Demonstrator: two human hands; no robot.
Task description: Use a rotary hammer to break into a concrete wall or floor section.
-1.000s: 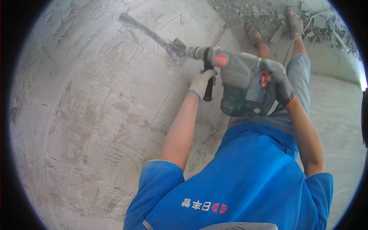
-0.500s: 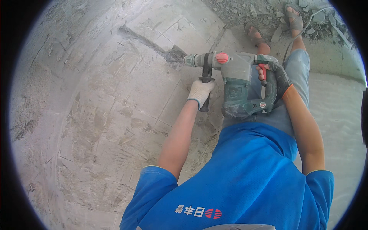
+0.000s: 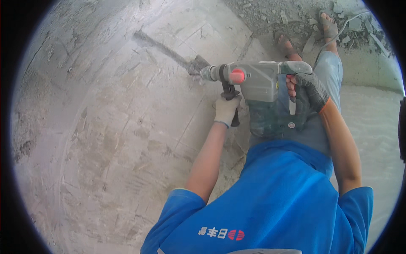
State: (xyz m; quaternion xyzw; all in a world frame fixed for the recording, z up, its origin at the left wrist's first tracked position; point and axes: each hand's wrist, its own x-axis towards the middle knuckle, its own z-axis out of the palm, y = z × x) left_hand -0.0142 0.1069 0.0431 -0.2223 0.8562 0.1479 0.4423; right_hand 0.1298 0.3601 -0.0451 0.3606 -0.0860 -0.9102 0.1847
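A green and grey rotary hammer (image 3: 259, 86) lies across in front of me, its chuck (image 3: 208, 73) pointing left at the grey wall. My left hand (image 3: 227, 109), in a white glove, is closed round the black side handle (image 3: 235, 121) below the chuck. Around the rear handle wraps my right hand (image 3: 313, 91) in a dark glove with bare fingertips; the fingers cover the trigger area. The chuck end meets a dark groove (image 3: 169, 53) cut in the wall, and the bit's tip cannot be made out. A red knob (image 3: 237, 76) shows on the tool's side.
Scored lines and chipped patches mark the wall surface (image 3: 114, 139). Broken rubble (image 3: 292, 17) lies on the floor around my sandalled feet (image 3: 328, 25). A pale cable (image 3: 351, 19) runs past my leg at the upper right.
The rotary hammer has tilted slightly, its chuck shifting a little left and down. Its lower body is now blurred. My right fingers now hide the red trigger. Both hands keep their hold.
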